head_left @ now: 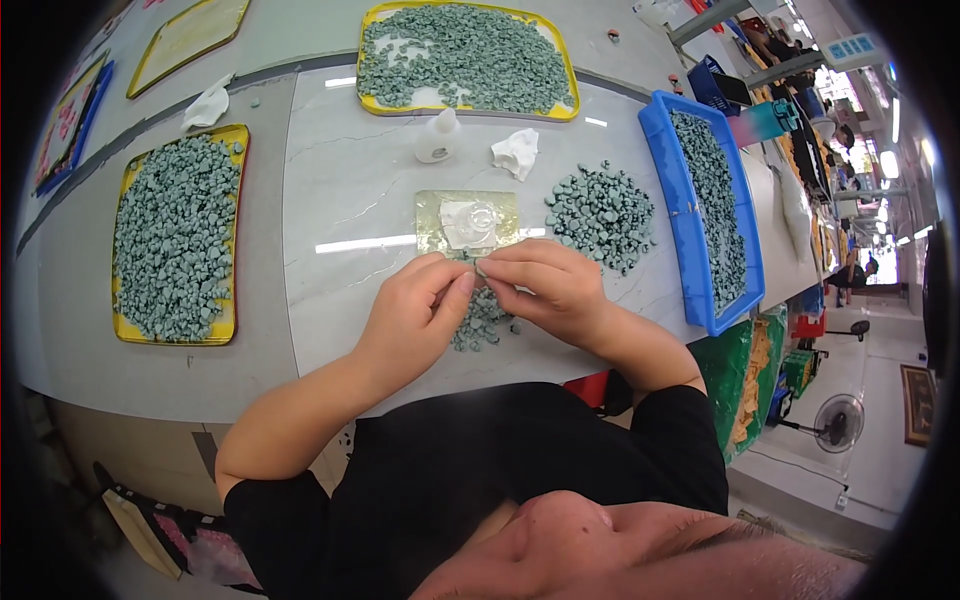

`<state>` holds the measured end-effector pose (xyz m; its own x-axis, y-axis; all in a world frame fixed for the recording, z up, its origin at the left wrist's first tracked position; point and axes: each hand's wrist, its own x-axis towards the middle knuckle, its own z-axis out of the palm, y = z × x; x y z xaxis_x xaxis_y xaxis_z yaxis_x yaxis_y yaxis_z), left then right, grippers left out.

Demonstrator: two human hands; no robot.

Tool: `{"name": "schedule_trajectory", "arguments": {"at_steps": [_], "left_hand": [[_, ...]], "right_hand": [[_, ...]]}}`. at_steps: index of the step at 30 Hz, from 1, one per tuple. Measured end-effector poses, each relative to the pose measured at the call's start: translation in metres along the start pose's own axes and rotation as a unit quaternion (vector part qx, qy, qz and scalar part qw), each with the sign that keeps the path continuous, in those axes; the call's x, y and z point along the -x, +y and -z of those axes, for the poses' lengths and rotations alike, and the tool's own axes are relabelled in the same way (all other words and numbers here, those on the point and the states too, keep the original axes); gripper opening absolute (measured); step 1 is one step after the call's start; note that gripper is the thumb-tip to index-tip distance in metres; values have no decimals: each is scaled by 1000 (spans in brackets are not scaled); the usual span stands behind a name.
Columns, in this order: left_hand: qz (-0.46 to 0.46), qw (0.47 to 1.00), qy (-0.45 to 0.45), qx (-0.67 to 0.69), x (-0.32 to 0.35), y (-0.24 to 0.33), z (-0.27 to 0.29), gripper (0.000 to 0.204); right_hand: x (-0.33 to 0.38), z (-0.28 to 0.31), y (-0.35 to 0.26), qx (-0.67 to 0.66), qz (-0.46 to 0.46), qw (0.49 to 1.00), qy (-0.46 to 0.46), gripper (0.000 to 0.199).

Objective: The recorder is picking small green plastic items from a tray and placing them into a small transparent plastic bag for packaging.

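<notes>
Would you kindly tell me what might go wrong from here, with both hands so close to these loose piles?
The small green piece pinched between the left hand and right hand might slip and get lost in the small pile beneath them. The right hand is near the larger loose pile, so a sideways nudge could scatter it. The clear round container sits just beyond the hands and could perhaps be knocked.

left: side tray [229,330] | behind bottle [437,142]: far tray [398,50] | before mat [430,212]: near pile [482,328] | right: outer pile [600,218], then bin [682,215]
</notes>
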<state>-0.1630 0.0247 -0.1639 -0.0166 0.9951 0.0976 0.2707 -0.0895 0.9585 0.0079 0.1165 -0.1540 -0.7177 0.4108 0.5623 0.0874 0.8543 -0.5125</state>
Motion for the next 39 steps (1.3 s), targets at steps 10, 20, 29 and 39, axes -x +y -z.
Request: {"name": "schedule_trajectory", "arguments": {"at_steps": [10,20,29,39], "left_hand": [[-22,999,-4,36,10,-13,2,20],[149,935,-1,321,8,-15,14,23],[140,945,32,294,4,-18,19,23],[118,970,41,209,8,-18,18,16]], "right_hand": [[-4,-7,4,58,23,998,-9,28],[-7,0,28,230,108,965,-58,28],[-9,-5,29,252,137,955,-71,32],[-4,-12,13,-19,-153,988,-10,18]]}}
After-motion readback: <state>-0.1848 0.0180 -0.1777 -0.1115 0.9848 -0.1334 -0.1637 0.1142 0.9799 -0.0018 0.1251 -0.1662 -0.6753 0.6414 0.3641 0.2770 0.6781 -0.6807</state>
